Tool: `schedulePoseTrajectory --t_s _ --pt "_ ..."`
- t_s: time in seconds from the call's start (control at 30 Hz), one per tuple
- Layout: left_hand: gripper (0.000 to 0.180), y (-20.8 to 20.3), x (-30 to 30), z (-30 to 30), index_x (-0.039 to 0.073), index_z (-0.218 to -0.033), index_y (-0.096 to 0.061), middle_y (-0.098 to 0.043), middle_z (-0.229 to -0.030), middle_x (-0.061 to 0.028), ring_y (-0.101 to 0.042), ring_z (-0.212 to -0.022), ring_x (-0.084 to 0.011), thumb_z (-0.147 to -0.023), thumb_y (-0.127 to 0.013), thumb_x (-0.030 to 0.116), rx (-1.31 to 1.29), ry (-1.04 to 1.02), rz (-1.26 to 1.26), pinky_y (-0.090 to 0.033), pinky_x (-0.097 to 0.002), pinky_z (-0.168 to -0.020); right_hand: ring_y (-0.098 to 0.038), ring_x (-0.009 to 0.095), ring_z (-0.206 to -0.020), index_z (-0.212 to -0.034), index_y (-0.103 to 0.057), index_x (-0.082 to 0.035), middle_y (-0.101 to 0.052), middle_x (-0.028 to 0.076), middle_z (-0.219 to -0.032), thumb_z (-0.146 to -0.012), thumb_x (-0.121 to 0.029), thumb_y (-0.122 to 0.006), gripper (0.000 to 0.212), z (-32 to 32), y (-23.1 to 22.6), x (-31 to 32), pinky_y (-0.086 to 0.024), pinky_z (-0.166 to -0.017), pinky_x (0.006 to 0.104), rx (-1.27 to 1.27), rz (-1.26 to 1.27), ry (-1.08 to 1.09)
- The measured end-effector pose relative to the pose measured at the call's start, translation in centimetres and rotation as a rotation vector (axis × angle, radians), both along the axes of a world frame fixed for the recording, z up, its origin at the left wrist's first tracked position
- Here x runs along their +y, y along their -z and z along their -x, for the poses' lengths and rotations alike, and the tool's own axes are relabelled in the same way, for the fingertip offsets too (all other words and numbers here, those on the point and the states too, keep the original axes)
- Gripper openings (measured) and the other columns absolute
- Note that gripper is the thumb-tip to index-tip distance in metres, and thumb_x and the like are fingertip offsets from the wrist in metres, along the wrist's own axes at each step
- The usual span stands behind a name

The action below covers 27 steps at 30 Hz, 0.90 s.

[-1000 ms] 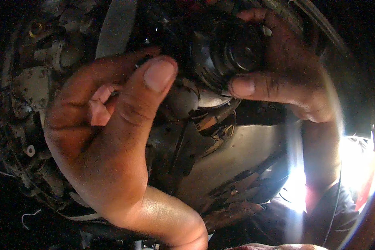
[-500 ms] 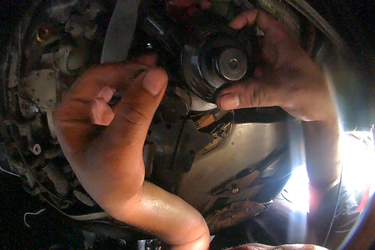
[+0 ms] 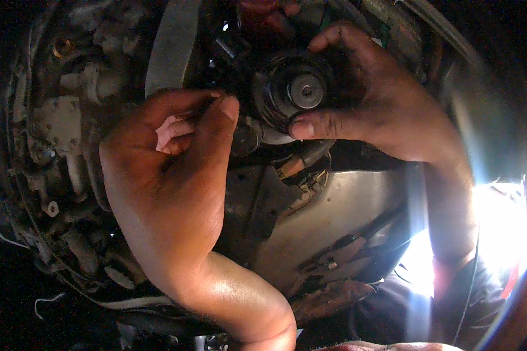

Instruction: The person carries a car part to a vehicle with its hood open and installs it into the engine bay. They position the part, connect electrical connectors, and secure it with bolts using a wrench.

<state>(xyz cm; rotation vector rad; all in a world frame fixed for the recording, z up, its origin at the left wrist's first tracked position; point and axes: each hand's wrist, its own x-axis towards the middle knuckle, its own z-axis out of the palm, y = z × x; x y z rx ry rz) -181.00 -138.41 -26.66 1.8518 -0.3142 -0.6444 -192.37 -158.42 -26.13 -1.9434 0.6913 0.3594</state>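
Note:
A round black pulley with a flat grey hub sits at the upper middle. My right hand is closed round its right side, thumb on the lower rim and fingers at the upper right. Just left of the pulley is my left hand, closed in a pinch with thumb tip against the fingers. Whatever lies in that pinch, if anything, is hidden. Behind my left fingertips hangs a wide grey belt.
Greasy engine castings fill the left side. A smooth grey metal panel lies below the pulley, with brownish connectors above its left edge. Strong light glares at the lower right. A red part shows at the top.
My right hand and the pulley have shifted left. My left hand has moved slightly right, and its thumb and fingertips are closer together.

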Motion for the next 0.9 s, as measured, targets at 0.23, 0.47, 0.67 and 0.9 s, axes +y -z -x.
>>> schedulePoseTrajectory --t_s 0.23,0.47,0.67,0.9 --pt "0.013 0.7 -0.6 0.3 0.002 -0.103 -0.073 -0.070 -0.085 -0.0019 -0.061 -0.082 -0.0090 -0.091 -0.074 0.004 -0.097 -0.021 0.104 -0.047 -0.0245 -0.078 -0.061 0.020 -0.117 -0.138 -0.043 -0.003 -0.066 0.013 -0.122 -0.081 -0.011 -0.091 0.075 0.6 0.1 -0.1 -0.051 -0.100 0.0356 -0.074 0.092 -0.101" --pt "0.014 0.5 -1.3 -1.9 0.001 -0.101 -0.072 -0.067 -0.081 0.0019 -0.056 -0.073 -0.0054 -0.088 -0.077 0.003 -0.081 0.105 -0.039 -0.045 -0.0228 -0.069 -0.066 0.023 -0.113 -0.148 -0.043 -0.005 -0.068 0.015 -0.124 -0.089 -0.014 -0.082 0.071 -0.7 -0.8 -2.4 -0.054 -0.097 0.0375 0.006 -0.055 -0.134" --pt "0.017 1.4 -1.4 -2.6 -0.001 -0.098 -0.072 -0.069 -0.081 -0.0021 -0.061 -0.075 -0.0072 -0.087 -0.082 0.008 -0.095 0.125 0.006 -0.049 -0.0248 -0.068 -0.067 0.019 -0.103 -0.145 -0.050 -0.005 -0.069 0.013 -0.119 -0.091 -0.009 -0.074 0.059 -2.2 -2.3 -2.9 -0.053 -0.094 0.0344 0.032 0.084 -0.132" --pt "0.020 1.8 -1.2 -2.5 -0.002 -0.097 -0.072 -0.068 -0.074 -0.0041 -0.059 -0.067 -0.0068 -0.087 -0.083 0.012 -0.186 0.162 -0.019 -0.048 -0.0257 -0.063 -0.064 0.013 -0.101 -0.124 -0.066 0.001 -0.071 0.008 -0.110 -0.099 -0.006 -0.065 0.026 -3.2 -0.9 -3.0 -0.052 -0.091 0.0310 -0.413 0.358 0.031"
